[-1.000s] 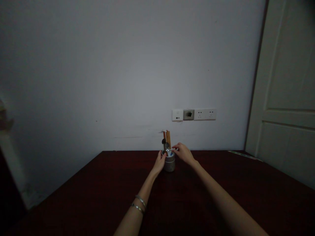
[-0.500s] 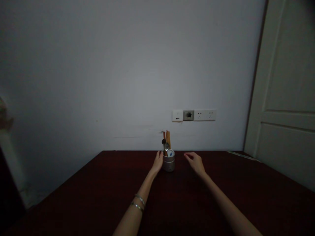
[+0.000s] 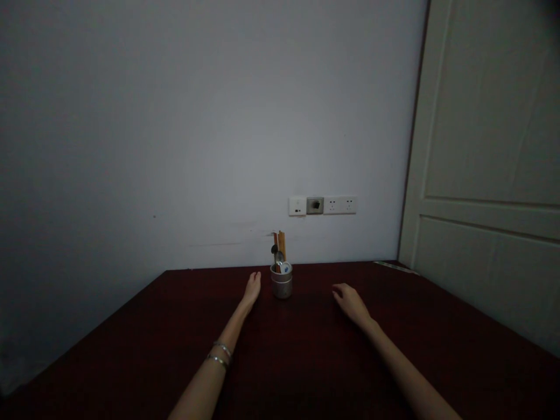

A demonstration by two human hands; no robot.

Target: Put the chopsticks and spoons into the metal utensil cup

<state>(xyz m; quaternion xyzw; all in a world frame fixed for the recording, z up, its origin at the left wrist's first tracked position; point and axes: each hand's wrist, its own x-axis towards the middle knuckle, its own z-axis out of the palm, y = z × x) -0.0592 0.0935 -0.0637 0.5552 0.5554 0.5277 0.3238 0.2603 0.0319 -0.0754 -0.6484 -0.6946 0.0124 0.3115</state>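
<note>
A grey cylindrical utensil holder stands upright on the dark red table. Chopsticks, a dark spoon, a metal spoon and a white spoon with a blue mark stick out of it. Just left of the holder, with a small gap, my left hand is open and empty, its fingers stretched forward. Two bracelets ring that forearm. Farther off on the right side, my right hand rests low at the tabletop, loosely curved, with nothing visible in it.
Behind the dark red table rises a plain wall with a row of sockets. A pale panelled door borders the right side. Near the table's back right edge lies a thin flat strip.
My left hand has let go of the utensil holder and moved left of it. My right hand has drawn back, away from the holder. The camera view has turned slightly right.
</note>
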